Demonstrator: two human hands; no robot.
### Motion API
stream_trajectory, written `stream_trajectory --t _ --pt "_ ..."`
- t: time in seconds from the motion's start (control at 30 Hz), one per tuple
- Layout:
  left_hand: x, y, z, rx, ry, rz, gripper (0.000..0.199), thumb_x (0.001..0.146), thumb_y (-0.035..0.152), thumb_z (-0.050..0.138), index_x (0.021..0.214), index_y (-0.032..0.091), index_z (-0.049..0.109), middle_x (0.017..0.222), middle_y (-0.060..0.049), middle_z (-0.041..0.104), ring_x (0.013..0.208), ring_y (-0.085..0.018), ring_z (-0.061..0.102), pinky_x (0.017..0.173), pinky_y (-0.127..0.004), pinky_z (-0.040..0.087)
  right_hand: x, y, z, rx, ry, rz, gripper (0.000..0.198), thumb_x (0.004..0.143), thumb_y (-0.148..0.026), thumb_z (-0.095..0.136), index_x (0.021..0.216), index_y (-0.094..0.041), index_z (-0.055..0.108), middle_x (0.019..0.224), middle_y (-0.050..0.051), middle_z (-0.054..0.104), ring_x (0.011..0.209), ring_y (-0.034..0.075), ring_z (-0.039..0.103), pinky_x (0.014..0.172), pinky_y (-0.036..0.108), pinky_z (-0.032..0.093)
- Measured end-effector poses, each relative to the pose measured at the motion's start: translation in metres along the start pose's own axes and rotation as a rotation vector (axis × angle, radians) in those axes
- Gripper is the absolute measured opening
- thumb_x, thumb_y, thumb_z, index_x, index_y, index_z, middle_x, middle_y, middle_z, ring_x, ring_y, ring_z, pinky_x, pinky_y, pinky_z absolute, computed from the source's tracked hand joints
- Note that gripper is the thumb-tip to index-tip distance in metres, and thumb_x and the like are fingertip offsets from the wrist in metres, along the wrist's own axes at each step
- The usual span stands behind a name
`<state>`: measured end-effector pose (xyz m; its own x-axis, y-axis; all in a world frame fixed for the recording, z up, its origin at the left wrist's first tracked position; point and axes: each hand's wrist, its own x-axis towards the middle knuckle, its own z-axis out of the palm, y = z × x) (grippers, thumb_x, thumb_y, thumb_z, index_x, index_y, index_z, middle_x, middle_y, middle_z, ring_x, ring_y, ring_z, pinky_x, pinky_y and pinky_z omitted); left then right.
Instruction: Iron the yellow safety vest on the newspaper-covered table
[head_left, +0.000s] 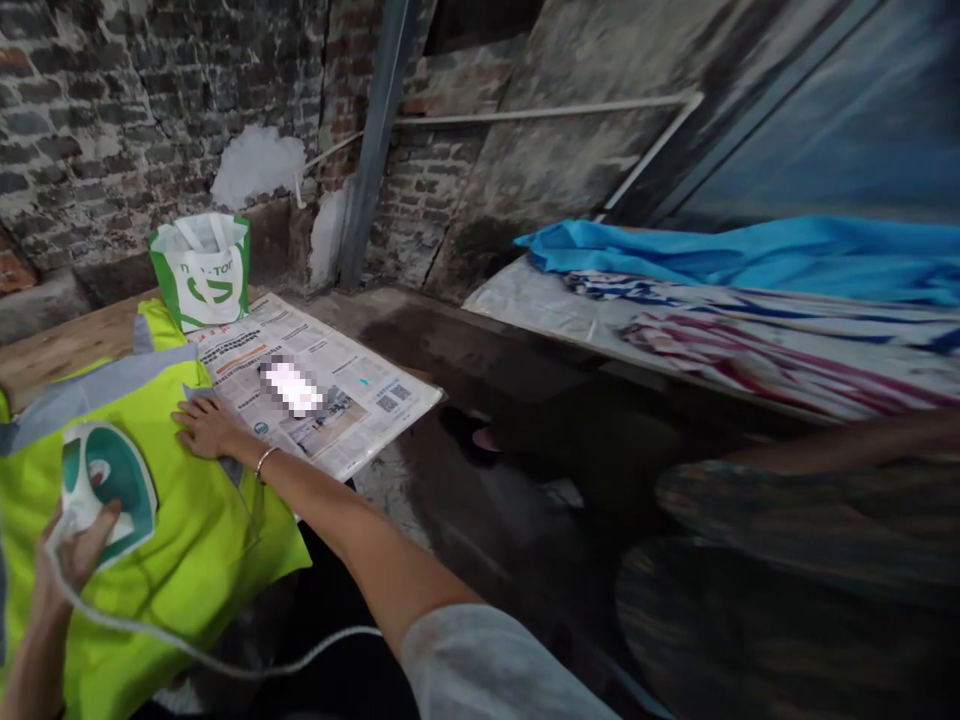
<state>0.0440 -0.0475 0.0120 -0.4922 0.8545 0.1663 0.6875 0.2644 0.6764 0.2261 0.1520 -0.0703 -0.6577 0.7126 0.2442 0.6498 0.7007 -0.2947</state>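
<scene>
On the left, a neon-yellow high-visibility garment with grey reflective bands is spread over the table and hangs past its front edge. My left hand grips the handle of a white and teal clothes iron, whose soleplate lies on the yellow cloth. From the iron's rear a pale cord loops toward my right arm. My right hand, with a bracelet at the wrist, rests with fingers spread on the garment near a grey band.
Newspaper sheets cover the table, with a pixelated bright object on them. A green and white bag stands behind. At right, another table bears blue cloth and striped cloth; a person in camouflage clothing is nearby.
</scene>
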Motion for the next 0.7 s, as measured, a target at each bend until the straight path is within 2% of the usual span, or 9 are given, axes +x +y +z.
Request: stream_trajectory --t 0.03,0.13,0.2,0.27,0.37,0.43,0.57,0.7 --pt "-0.014 -0.005 -0.007 -0.002 -0.015 -0.061 0.05 0.067 0.061 0.072 0.1 0.023 0.073 0.093 -0.005 0.08 0.095 -0.037 0.077 0.088 -0.051 0.065 0.0 0.0 0.0 0.004 0.003 0.002 0.053 0.106 -0.046 0.042 0.154 -0.027 0.051 0.165 0.005 0.046 0.152 0.029 0.035 0.124 0.052 0.026" --pt "-0.052 -0.02 -0.024 -0.015 -0.018 -0.285 0.047 0.048 0.063 0.077 0.082 0.032 0.068 0.088 0.0 0.08 0.103 -0.044 0.075 0.101 -0.059 0.06 0.0 0.002 0.001 0.004 0.013 0.008 0.053 0.106 -0.046 0.042 0.155 -0.027 0.051 0.166 0.005 0.045 0.152 0.029 0.035 0.124 0.051 0.026" --pt "-0.065 -0.025 -0.03 -0.018 0.018 -0.325 0.045 0.043 0.062 0.08 0.076 0.035 0.065 0.082 0.003 0.079 0.107 -0.045 0.074 0.106 -0.057 0.057 0.0 0.002 0.001 0.003 0.006 0.005 0.053 0.106 -0.045 0.041 0.155 -0.026 0.05 0.166 0.005 0.045 0.152 0.029 0.035 0.124 0.051 0.025" --pt "-0.065 -0.024 -0.031 -0.027 0.035 -0.288 0.043 0.047 0.06 0.08 0.077 0.034 0.066 0.079 0.003 0.077 0.106 -0.042 0.075 0.101 -0.053 0.061 -0.001 0.002 0.002 0.006 -0.007 0.005 0.054 0.106 -0.044 0.041 0.155 -0.025 0.05 0.167 0.006 0.044 0.152 0.03 0.035 0.123 0.052 0.025" --pt "-0.041 -0.011 -0.023 -0.039 0.013 -0.201 0.038 0.056 0.051 0.078 0.084 0.027 0.069 0.088 -0.003 0.079 0.102 -0.038 0.076 0.091 -0.047 0.065 -0.003 0.003 0.005 0.014 -0.016 0.007 0.054 0.106 -0.044 0.042 0.155 -0.023 0.051 0.167 0.006 0.043 0.151 0.031 0.035 0.123 0.052 0.026" --pt "-0.014 0.001 -0.015 -0.04 0.028 -0.139 0.033 0.067 0.042 0.073 0.093 0.022 0.071 0.102 -0.006 0.079 0.111 -0.034 0.074 0.097 -0.042 0.062 -0.005 0.003 0.007 0.02 -0.011 0.001 0.054 0.105 -0.043 0.042 0.155 -0.023 0.051 0.167 0.007 0.044 0.152 0.03 0.035 0.123 0.052 0.026" --pt "0.037 0.018 0.001 -0.055 0.086 -0.145 0.034 0.084 0.039 0.07 0.11 0.017 0.069 0.103 -0.003 0.078 0.107 -0.027 0.075 0.093 -0.036 0.06 -0.008 0.003 0.009 0.027 -0.007 -0.004 0.055 0.106 -0.044 0.04 0.155 -0.023 0.052 0.166 0.008 0.045 0.152 0.03 0.035 0.123 0.052 0.026" --pt "0.056 0.024 0.008 -0.052 0.127 -0.168 0.039 0.086 0.035 0.072 0.117 0.012 0.068 0.106 -0.007 0.078 0.103 -0.027 0.074 0.091 -0.038 0.06 -0.01 0.001 0.008 0.022 -0.031 0.004 0.056 0.107 -0.045 0.038 0.157 -0.023 0.05 0.166 0.007 0.045 0.152 0.03 0.035 0.123 0.05 0.025"
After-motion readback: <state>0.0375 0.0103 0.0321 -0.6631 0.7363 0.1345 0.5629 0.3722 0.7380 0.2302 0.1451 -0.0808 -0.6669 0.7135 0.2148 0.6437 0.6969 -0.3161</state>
